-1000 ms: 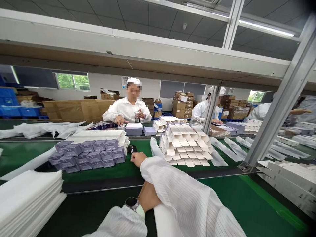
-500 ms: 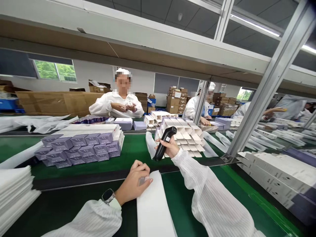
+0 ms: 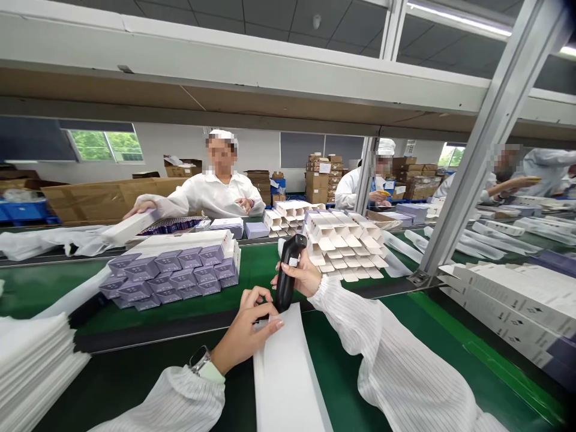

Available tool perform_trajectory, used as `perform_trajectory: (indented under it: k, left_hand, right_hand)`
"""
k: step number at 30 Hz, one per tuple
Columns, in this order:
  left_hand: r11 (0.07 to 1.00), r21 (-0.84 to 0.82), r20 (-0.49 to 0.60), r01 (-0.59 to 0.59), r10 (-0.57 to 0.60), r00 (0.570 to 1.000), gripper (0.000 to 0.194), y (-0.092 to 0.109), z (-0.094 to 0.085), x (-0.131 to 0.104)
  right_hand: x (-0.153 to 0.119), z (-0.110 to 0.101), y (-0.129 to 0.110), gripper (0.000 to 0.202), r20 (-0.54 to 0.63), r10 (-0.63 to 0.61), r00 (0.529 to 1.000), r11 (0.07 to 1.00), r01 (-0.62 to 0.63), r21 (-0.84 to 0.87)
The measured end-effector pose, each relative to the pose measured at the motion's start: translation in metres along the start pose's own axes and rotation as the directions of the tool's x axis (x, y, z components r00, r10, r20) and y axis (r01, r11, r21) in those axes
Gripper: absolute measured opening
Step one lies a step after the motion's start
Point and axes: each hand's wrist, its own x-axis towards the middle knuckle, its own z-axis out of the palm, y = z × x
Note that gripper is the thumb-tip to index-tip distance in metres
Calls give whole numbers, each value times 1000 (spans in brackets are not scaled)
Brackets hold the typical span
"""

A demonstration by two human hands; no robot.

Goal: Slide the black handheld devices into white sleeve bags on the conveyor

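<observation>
My right hand (image 3: 302,275) is wrapped round a black handheld device (image 3: 288,276) with a bent top end and a small pale label. Its kind I cannot make out. The device stands nearly upright, its lower end at the far edge of a long white foam sleeve (image 3: 290,378). This sleeve lies flat on top of others before me, pointing away. My left hand (image 3: 252,324) is closed on the sleeve's far left corner, thumb on top and fingers curled; its fingertips are close beside the device. Whether the device's tip is inside the sleeve I cannot tell.
Purple boxes (image 3: 173,279) are stacked on the green belt. Right of them stand white cartons with flaps raised (image 3: 344,246). More foam sleeves (image 3: 36,366) lie at left, flat boxes (image 3: 513,312) at right. A metal post (image 3: 477,144) rises at right. Across the belt, a co-worker (image 3: 220,192) holds a box.
My right hand has brought the black device down and left to the sleeve's far end, turning it more upright. My left hand stays at the sleeve. The co-worker opposite has reached out to a box.
</observation>
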Motion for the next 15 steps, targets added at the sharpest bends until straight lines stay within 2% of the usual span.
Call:
perform_trajectory:
  k: [3, 5, 7, 8, 9, 11, 15]
  left_hand:
    - [993, -109, -80, 55, -64, 995, 24, 0, -2, 4]
    - [972, -212, -141, 98, -129, 981, 24, 1, -5, 9]
    - [943, -309, -183, 126, -189, 965, 24, 5, -12, 14]
    - [929, -345, -195, 131, -207, 959, 24, 9, -16, 16]
    - [918, -375, -200, 131, -217, 955, 23, 14, -21, 18]
    - [893, -434, -182, 121, -218, 959, 22, 26, -29, 21]
    - [801, -593, -124, 88, -198, 972, 21, 52, -42, 23]
  right_hand:
    - [2, 2, 9, 65, -33, 19, 999, 999, -21, -32]
    - [4, 3, 13, 59, -52, -22, 998, 997, 19, -70]
    - [4, 3, 13, 48, -22, -24, 999, 989, 20, -144]
    - [3, 3, 11, 42, 16, 13, 1000, 983, -10, -183]
    - [3, 2, 8, 37, 62, 63, 996, 975, -48, -216]
    - [1, 1, -1, 43, 152, 155, 976, 963, -115, -243]
    - [-4, -1, -19, 56, 224, 148, 963, 980, -112, -163]
